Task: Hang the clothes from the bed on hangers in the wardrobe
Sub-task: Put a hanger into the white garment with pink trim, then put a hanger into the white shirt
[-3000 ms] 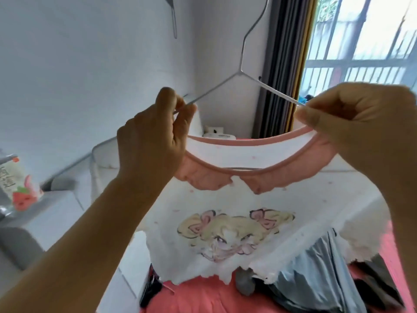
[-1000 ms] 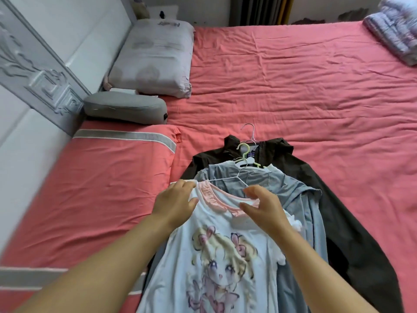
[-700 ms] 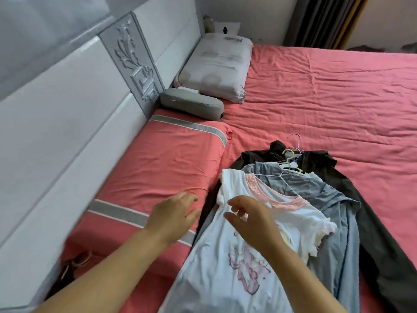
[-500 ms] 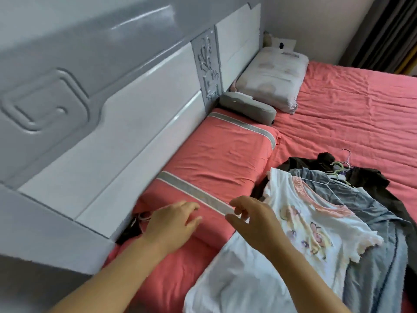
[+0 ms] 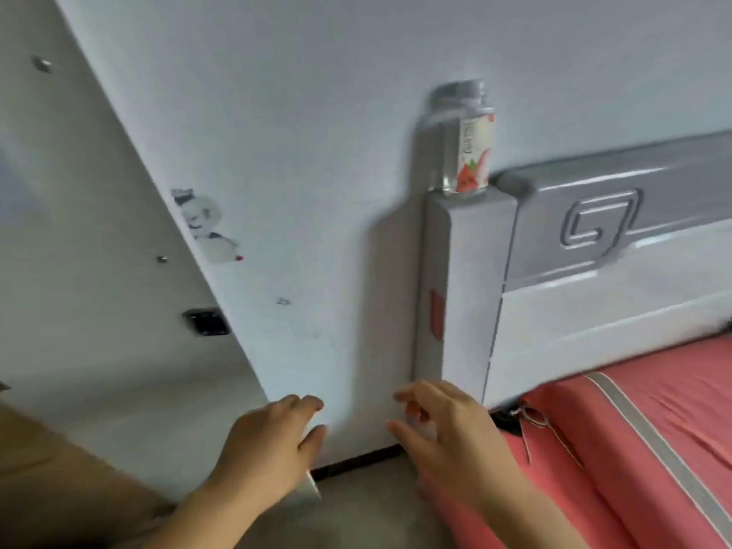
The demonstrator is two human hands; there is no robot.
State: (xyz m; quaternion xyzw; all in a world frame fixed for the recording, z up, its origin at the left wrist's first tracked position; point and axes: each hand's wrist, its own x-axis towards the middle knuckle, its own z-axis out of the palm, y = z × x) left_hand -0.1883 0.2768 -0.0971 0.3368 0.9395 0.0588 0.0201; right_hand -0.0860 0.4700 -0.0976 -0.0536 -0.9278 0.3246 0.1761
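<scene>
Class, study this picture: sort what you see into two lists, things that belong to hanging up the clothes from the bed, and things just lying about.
Belonging to the job:
left hand, empty
right hand, empty
bed

Just lying about:
bottle standing on the headboard
wall sticker
wall socket

No clothes or hangers in view.

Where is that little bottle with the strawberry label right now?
In the head view, the bottle stands upright on top of the headboard's end post, upper right of centre, against the white wall and well above both hands.
</scene>
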